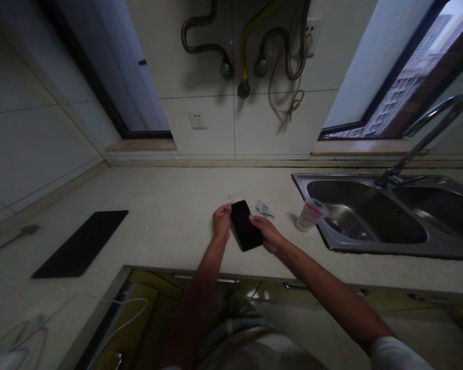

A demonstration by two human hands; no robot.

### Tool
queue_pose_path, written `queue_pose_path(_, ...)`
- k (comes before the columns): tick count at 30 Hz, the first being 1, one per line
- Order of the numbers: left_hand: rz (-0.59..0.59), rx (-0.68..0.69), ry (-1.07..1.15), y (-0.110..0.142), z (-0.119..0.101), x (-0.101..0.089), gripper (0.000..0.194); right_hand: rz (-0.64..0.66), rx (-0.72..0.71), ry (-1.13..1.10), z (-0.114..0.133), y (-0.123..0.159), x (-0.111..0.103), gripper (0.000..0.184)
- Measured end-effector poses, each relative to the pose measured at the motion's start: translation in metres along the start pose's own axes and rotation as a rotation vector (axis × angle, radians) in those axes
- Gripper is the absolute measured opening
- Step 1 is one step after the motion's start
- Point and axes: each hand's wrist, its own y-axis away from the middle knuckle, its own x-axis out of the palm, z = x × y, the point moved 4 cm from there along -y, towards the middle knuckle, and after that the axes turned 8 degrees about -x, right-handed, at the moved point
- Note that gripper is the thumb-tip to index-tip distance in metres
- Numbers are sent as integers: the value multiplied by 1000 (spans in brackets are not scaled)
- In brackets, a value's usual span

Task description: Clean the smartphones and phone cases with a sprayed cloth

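A black smartphone point(246, 227) with a dark screen is held just above the pale countertop, near its front edge. My left hand point(221, 222) grips its left edge, fingers curled closed. On the other long side, my right hand point(267, 231) holds the phone, with the thumb at the screen's edge. The fingers under the phone are hidden. Just beyond my right hand lies a small crumpled clear wrapper point(263, 208). Farther right, a clear plastic cup point(310, 215) with a red band stands tilted-looking beside the sink.
A double steel sink point(320, 241) with a chrome faucet point(405, 159) is set into the counter at right. At left lie a flat black board point(83, 244) and a white cable point(139, 299). Pipes and a wall socket point(197, 120) are on the tiled wall ahead.
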Motion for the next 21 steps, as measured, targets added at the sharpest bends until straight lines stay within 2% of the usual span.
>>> queue_pose_path(7, -206, 66, 109, -9, -3, -21, 36, 102, 95, 53, 0, 7, 3, 48)
queue_pose_path(10, -218, 48, 209, -6, -5, -21, 33, 78, 60, 36, -2, 6, 0, 48)
queue_pose_path(12, -121, 5, 289, -2, -7, -14, 36, 32, 29, 22, -3, 4, -4, 47)
queue_pose_path(14, 62, -76, 299, 6, -7, -2, 42, -12, 9, 21, -4, 2, -8, 45)
queue_pose_path(16, 259, -177, 217, 16, -6, 10, 50, -40, -5, 14, -4, 0, -12, 43)
queue_pose_path(18, 406, -259, 96, 26, -2, 17, 57, -58, -24, 4, -1, -1, -15, 42)
queue_pose_path(21, 497, -307, -12, 34, 1, 20, 62, -75, -64, -4, 4, 0, -17, 42)
